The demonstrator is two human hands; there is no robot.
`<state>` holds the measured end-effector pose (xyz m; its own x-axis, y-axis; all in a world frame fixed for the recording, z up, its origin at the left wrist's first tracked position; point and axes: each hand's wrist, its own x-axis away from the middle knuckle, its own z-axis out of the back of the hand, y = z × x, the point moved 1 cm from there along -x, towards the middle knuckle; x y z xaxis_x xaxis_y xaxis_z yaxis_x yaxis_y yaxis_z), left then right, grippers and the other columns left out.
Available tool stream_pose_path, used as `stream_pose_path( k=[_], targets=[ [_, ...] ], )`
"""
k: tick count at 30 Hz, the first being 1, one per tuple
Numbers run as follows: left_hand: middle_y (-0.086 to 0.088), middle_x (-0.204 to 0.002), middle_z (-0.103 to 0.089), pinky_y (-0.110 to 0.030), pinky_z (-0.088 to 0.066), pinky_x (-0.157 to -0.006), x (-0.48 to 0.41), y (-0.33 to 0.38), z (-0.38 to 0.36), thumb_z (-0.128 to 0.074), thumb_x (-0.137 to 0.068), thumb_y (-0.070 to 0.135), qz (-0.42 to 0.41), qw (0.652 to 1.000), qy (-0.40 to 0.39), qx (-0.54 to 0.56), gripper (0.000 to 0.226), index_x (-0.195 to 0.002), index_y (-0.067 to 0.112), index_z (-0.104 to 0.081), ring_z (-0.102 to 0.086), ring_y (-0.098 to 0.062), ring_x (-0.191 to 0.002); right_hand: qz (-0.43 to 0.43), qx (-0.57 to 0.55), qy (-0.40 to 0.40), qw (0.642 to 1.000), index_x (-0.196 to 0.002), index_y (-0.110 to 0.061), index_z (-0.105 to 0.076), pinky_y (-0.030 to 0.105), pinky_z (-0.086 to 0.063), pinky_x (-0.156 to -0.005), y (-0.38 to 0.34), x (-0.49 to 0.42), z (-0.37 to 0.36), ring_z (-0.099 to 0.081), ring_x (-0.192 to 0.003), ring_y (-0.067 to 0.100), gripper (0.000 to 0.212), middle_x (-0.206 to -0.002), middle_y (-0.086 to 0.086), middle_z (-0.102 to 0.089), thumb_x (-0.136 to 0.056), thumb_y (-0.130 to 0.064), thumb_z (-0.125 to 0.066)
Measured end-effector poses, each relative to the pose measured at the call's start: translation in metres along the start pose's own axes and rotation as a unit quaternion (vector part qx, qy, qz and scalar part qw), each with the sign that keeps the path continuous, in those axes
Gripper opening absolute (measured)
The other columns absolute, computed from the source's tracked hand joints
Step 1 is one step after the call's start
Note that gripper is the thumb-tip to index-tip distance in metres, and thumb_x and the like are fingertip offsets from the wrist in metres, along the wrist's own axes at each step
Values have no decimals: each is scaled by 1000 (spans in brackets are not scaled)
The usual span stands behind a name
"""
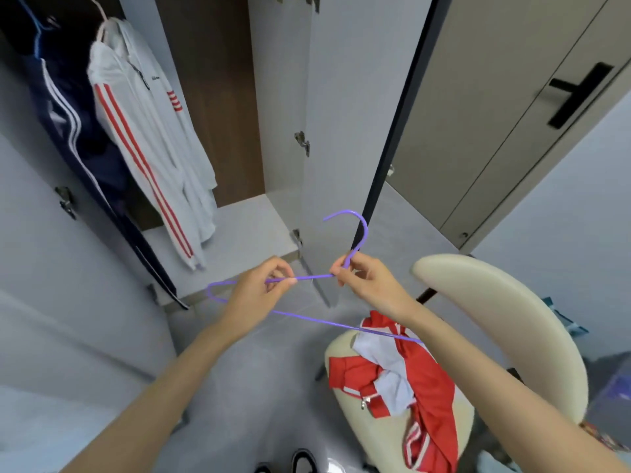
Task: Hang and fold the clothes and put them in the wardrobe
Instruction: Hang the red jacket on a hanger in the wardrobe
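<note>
A thin purple wire hanger is held in the air in front of the open wardrobe. My left hand pinches its upper arm near the left shoulder. My right hand pinches the neck just below the hook. A red and white jacket lies crumpled on the seat of a cream chair under my right forearm. Inside the wardrobe hang a white jacket with red stripes and a dark navy jacket with white stripes.
The wardrobe doors stand open on both sides, the right one edge-on beside the hanger's hook. A room door with a black handle is at the upper right. Grey floor lies below, with dark shoes at the bottom edge.
</note>
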<state>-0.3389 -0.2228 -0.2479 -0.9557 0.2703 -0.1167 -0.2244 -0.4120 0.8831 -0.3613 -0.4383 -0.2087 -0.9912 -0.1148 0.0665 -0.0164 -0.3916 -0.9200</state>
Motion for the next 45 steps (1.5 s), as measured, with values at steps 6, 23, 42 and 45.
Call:
stream_pose_path(
  k=[6, 23, 42, 45],
  targets=[
    [4, -97, -65, -27, -46, -92, 40, -15, -24, -60, -92, 4, -22, 998, -37, -40, 13, -98, 15, -64, -62, -10, -91, -48, 44, 58, 996, -79, -8, -61, 30, -39, -62, 42, 46, -19, -45, -62, 17, 19, -65, -17, -65, -93, -21, -62],
    [1, -107, -65, -8, -42, -85, 91, -76, -159, -55, -93, 0, 44, 990, -129, 33, 23, -112, 11, -63, -62, -10, -98, -173, -11, 263, 949, -78, -12, -59, 27, -50, -79, 183, 142, -1, -69, -84, 9, 13, -81, 3, -70, -90, -14, -65],
    [-10, -133, -56, -31, -40, -100, 103, -219, -435, -66, -87, 16, 37, 980, -172, -89, 50, -134, 8, -52, -52, -26, -123, -72, -20, 314, 946, -88, -3, -65, 16, -41, -64, 371, 185, 64, -55, -67, 4, 14, -80, 8, -67, -94, -14, -61],
    [-6, -155, -28, -39, -30, -112, 113, -222, -457, -70, -83, 36, 77, 954, -212, -198, 78, -149, 20, -31, -28, -28, -141, -60, -16, 296, 953, -88, -9, -67, 20, -45, -74, 377, 208, 74, -59, -78, 10, 12, -83, 4, -67, -94, -8, -56]
  ],
)
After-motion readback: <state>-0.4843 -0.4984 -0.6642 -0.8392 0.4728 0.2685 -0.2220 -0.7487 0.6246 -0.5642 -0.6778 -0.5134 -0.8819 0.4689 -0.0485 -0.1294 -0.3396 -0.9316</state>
